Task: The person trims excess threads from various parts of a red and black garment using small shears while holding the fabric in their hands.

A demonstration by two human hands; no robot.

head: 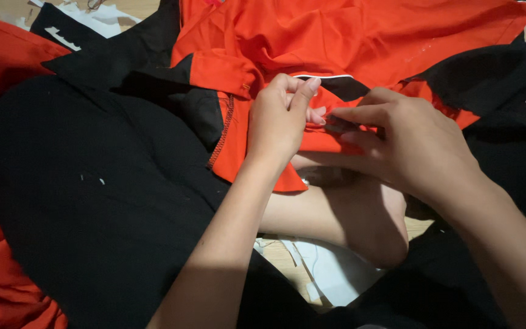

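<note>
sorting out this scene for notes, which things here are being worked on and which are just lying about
In hand:
- left hand and right hand, both pinching a fold of the orange and black fabric garment

Lying about:
- white paper scraps on the floor
- white fabric offcuts at top left
- loose black cloth

We see the person's two arms bare up to the lower edge of the picture, with no sleeve on either. The left hand (278, 119) and the right hand (406, 143) have no rings, no watch and no gloves. The thumbnail of the left hand is short and plain. The legs are in black trousers (92, 201), and one bare foot (360, 219) shows, without sock or shoe.
</note>
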